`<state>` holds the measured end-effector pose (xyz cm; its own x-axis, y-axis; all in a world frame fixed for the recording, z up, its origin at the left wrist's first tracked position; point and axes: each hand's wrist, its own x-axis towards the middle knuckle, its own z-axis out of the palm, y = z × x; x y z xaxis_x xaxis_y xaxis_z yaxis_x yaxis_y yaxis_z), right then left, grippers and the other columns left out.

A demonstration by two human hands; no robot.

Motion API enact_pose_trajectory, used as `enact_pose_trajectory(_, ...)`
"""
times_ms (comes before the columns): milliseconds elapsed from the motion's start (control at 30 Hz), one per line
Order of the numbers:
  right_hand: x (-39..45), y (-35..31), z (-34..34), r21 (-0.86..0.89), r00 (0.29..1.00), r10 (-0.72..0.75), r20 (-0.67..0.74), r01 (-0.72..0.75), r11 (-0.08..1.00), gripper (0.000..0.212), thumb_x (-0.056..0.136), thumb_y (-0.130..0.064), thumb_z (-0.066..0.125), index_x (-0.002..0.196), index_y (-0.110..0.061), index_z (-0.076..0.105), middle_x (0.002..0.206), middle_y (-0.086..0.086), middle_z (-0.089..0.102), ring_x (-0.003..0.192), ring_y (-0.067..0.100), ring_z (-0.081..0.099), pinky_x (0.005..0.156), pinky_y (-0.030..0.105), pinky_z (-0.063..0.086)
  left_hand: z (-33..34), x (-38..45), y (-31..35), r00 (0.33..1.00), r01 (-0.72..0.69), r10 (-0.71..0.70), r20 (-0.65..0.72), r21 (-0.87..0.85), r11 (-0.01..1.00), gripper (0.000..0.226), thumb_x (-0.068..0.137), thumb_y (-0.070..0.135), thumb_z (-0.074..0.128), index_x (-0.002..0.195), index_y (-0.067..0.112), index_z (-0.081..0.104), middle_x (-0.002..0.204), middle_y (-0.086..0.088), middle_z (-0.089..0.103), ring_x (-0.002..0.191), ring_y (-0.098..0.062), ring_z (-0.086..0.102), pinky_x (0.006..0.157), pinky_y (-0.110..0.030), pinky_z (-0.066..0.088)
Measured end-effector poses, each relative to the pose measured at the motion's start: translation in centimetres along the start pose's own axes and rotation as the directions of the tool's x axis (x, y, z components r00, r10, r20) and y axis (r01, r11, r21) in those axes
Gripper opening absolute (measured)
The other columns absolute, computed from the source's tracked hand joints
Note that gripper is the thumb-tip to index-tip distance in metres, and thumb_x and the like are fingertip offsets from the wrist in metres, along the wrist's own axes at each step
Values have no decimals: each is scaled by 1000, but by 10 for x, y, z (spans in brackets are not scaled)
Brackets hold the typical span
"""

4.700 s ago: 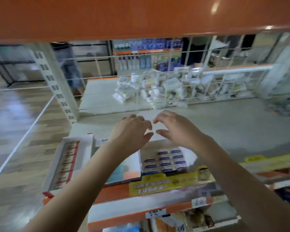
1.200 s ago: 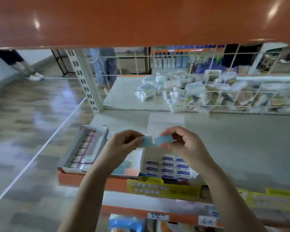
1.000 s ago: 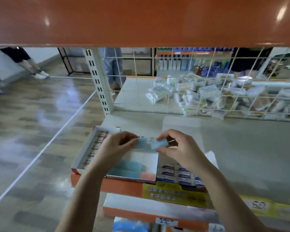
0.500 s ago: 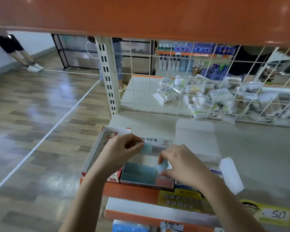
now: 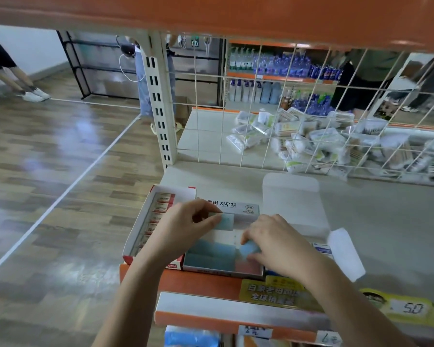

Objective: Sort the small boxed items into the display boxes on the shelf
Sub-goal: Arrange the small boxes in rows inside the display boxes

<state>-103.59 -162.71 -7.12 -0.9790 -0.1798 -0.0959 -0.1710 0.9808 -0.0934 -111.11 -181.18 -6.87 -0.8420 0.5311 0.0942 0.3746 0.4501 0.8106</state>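
Blue boxed items are going into the middle display box at the near edge of the grey shelf.
Right hand is pinching one small blue box low inside that display box, among blue packs and a pink one; left hand is pinching another blue box over its far end, just under the Korean-lettered lid. Left of it a red-and-white display box is sitting with a row of items; the right-hand box is lying mostly hidden under the right wrist. Farther back, a wire grid is screening a heap of blurred white packets; wood flooring is stretching off left.
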Motion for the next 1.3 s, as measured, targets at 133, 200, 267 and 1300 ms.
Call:
enact_pose_trajectory(133,3,-2,-6,-71,999,-43,0,42,997,36,88,-41,56,121,-27,58,118,-5,53,115,15,38,94,30,28,1,0,-1,1000,-8,8,0,-3,1000,7,85,30,64,83,38,65,72,13,65,65,5,55,59,-10,42)
enact_pose_trajectory(200,3,-4,-6,-49,999,-33,-16,32,998,35,88,-44,56,118,-27,59,115,-6,55,114,14,38,92,30,28,1,0,-1,1000,-9,9,3,-8,1000,7,85,30,64,84,37,65,72,14,65,65,5,55,59,-10,42)
enact_pose_trajectory(267,2,-5,-5,-16,1000,-14,-22,13,1000,32,88,-44,56,116,-29,60,112,-8,57,111,13,40,92,29,28,1,-1,-1,1000,-11,11,2,-14,1000,7,85,29,64,86,36,65,71,15,64,64,6,55,59,-9,42)
enact_pose_trajectory(1300,-4,11,-20,171,983,134,-129,-111,979,29,89,-32,59,117,-25,60,114,-8,56,111,9,41,90,22,32,18,31,14,993,-40,12,120,238,970,14,87,33,62,98,29,69,89,15,64,72,1,54,61,-10,41)
